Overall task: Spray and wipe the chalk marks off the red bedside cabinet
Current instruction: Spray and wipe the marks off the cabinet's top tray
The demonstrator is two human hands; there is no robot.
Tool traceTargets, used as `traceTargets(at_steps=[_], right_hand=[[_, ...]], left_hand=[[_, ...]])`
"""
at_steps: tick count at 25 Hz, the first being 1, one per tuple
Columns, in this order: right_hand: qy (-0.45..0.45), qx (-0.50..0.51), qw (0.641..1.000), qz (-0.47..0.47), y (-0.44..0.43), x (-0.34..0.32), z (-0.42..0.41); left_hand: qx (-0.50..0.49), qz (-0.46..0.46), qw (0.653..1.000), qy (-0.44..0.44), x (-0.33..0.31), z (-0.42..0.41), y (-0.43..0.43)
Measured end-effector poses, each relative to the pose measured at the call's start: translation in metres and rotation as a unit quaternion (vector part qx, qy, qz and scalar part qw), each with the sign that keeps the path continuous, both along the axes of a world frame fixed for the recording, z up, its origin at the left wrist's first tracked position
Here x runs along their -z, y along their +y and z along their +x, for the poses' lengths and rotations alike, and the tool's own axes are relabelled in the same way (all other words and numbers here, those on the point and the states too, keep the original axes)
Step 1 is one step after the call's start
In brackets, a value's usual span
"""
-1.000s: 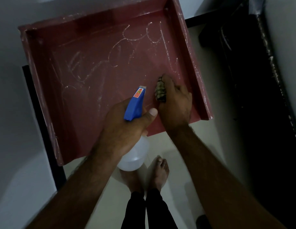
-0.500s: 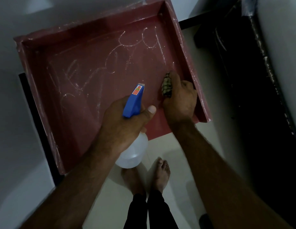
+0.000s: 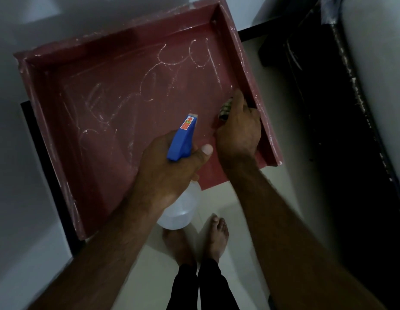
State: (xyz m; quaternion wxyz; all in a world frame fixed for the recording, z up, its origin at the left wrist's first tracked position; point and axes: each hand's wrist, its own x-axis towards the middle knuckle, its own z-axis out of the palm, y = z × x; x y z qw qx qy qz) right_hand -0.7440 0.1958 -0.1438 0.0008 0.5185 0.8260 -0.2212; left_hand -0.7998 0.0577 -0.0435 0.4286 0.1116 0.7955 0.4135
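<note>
floor (image 3: 257,211): pale glossy tiles, lower centre
wall (image 3: 13,186): white, left side
black strip (image 3: 47,166): at the wall's foot, left
dark furniture (image 3: 342,157): black frame at right, white flecks along its edge
pale surface (image 3: 380,63): far right, beside that frame

Left hand (image 3: 170,171): I grip the spray bottle (image 3: 182,139) at its neck, blue nozzle pointing away from me over the red cabinet (image 3: 246,63).
Right hand (image 3: 238,130): I hold a dark patterned cloth (image 3: 226,108) against the red surface, just beside the raised right rim.
Chalk marks (image 3: 167,63): white scrawls ahead of both hands and off to the left of them.
Feet (image 3: 217,236): bare, on the pale floor (image 3: 217,198) between my forearms.
</note>
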Motion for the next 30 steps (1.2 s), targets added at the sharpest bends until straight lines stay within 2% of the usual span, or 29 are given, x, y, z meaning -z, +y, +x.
traceTargets(at_steps=[3, 6, 11, 13, 15, 17, 20, 24, 30], right_hand=[[0.007, -0.010, 1.000, -0.023, 0.001, -0.001, -0.001], [0.037, -0.065, 0.997, -0.034, -0.010, 0.001, 0.022], [-0.018, -0.132, 0.991, -0.032, -0.012, -0.001, 0.042], [-0.043, -0.123, 0.990, -0.048, -0.017, -0.007, 0.050], [-0.026, -0.100, 0.993, -0.064, -0.022, -0.007, 0.053], [0.027, -0.059, 0.997, -0.043, -0.024, -0.003, 0.044], [0.040, -0.002, 0.999, 0.002, -0.023, 0.005, 0.022], [0.044, -0.016, 0.997, 0.061, -0.022, 0.018, 0.022], [0.001, -0.053, 0.998, 0.032, -0.028, 0.020, 0.031]], left_hand=[[0.002, 0.016, 1.000, 0.004, -0.001, 0.000, -0.002], [-0.001, 0.016, 1.000, 0.000, -0.002, -0.001, -0.005], [0.001, 0.015, 1.000, 0.001, 0.001, 0.001, -0.008], [0.004, 0.017, 1.000, -0.001, -0.001, 0.000, -0.009], [-0.003, 0.021, 1.000, -0.004, -0.003, -0.001, -0.009], [-0.010, 0.024, 1.000, -0.007, -0.003, -0.002, -0.008], [-0.012, 0.019, 1.000, -0.007, -0.001, -0.003, -0.004], [-0.003, 0.017, 1.000, -0.003, 0.005, -0.002, -0.002], [0.003, 0.017, 1.000, -0.002, 0.010, -0.004, -0.005]])
